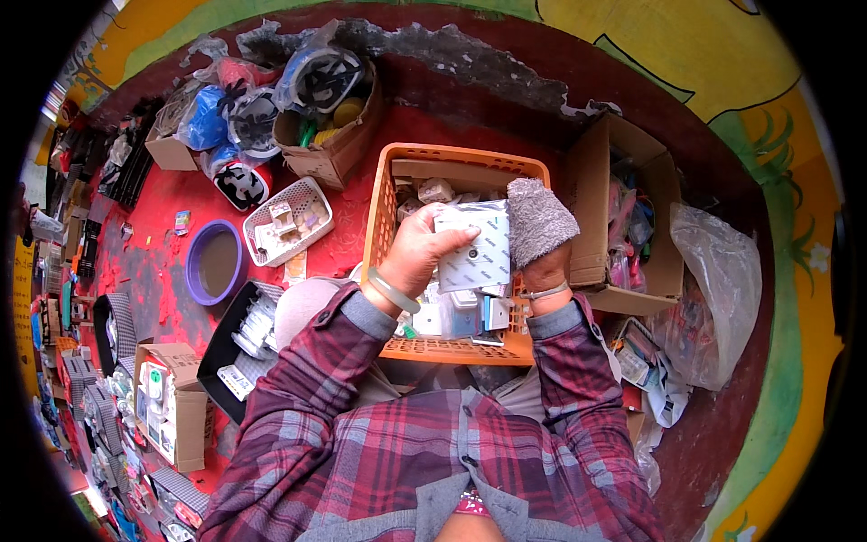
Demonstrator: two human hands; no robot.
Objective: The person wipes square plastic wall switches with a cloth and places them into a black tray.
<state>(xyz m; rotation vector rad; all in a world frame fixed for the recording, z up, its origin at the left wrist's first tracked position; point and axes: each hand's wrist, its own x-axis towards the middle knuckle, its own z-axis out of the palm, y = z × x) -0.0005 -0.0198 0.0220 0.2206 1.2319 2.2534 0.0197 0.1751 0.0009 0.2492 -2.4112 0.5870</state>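
Note:
My left hand grips a flat square white packet in clear plastic, its thumb pressed on the face. A grey fluffy cloth covers the fingers of my right hand, which holds it against the packet's right edge. Both hands are over an orange plastic basket. Inside the basket, below the packet, lie white boxes and switch-like plates, partly hidden by my hands. A small crumpled carton sits near its far side.
Left of the basket are a white perforated tray, a purple basin of murky water and a black bin. Cardboard boxes stand at far left and right. A clear plastic bag lies at right.

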